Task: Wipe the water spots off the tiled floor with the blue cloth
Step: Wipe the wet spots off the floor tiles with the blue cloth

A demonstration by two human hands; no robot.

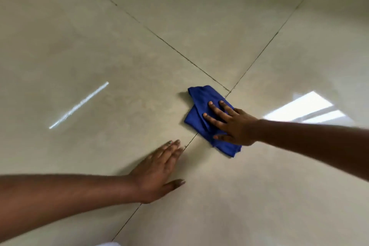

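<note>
A folded blue cloth (201,104) lies flat on the glossy beige tiled floor (139,56), just below where two dark grout lines cross. My right hand (231,124) presses down on the cloth's near half with fingers spread. My left hand (159,171) rests palm down on the bare tile to the lower left of the cloth, fingers together, holding nothing. No water spots stand out on the shiny tiles.
Dark grout lines (165,41) run diagonally across the floor and meet near the cloth. A bright streak of reflected light (78,105) lies on the left tile, and a window reflection (307,110) glares at the right.
</note>
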